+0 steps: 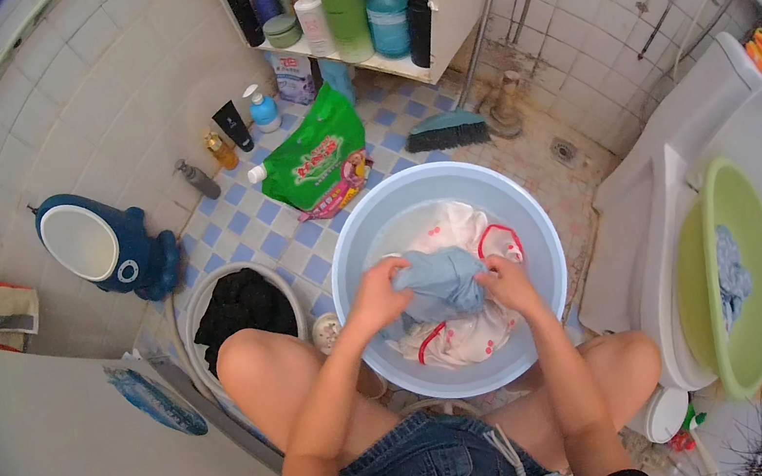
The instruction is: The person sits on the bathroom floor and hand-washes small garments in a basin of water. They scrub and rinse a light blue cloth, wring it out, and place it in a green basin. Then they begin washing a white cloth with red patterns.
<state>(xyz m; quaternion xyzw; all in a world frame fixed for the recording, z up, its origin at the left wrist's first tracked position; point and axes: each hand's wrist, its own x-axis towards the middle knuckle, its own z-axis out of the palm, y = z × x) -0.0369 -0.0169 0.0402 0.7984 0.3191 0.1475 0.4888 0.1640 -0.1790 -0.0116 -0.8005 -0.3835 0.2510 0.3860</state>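
Between my knees stands a large pale blue plastic basin [550,331] with water and wet clothes in it. My left hand [379,297] pinches one side of a grey-blue cloth garment [440,277], and my right hand [508,285] grips the other side. The garment is bunched between both hands, over the white clothes. Below it lies a white garment [467,343] with red trim and red cherry-like prints; part of it is hidden by the grey-blue cloth. Cloudy water [384,234] shows along the basin's far left inside.
A green detergent pouch [317,155] stands beyond the basin, near a broom [446,131]. At left are a bucket of black clothes [244,314] and a blue child's urinal [108,242]. A green basin [699,286] with clothes rests on the toilet [632,215]. Bottles fill a cabinet [393,70].
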